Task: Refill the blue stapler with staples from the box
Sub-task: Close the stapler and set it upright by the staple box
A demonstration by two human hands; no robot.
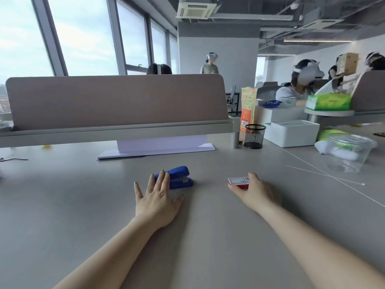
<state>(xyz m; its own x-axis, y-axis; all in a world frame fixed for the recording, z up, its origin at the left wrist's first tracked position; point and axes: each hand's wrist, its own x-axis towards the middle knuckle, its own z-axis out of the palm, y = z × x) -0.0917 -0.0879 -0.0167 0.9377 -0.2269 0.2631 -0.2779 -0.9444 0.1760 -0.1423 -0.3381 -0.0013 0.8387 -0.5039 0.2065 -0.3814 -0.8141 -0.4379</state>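
A blue stapler (179,177) lies shut on the grey desk (83,195), its metal mouth facing right. My left hand (157,202) is spread flat with its fingertips over the stapler's left end, holding nothing. To the right sits a small red and white staple box (238,182). My right hand (255,193) curls around the box's right side, thumb on the near edge and fingers behind it. The box rests on the desk.
A grey desk divider (116,101) with a white stand (156,150) runs across the back. A black mesh pen cup (254,136), white box (291,133) and clear plastic tub (350,152) stand at the right. Thin white sticks (325,177) lie there. People sit beyond.
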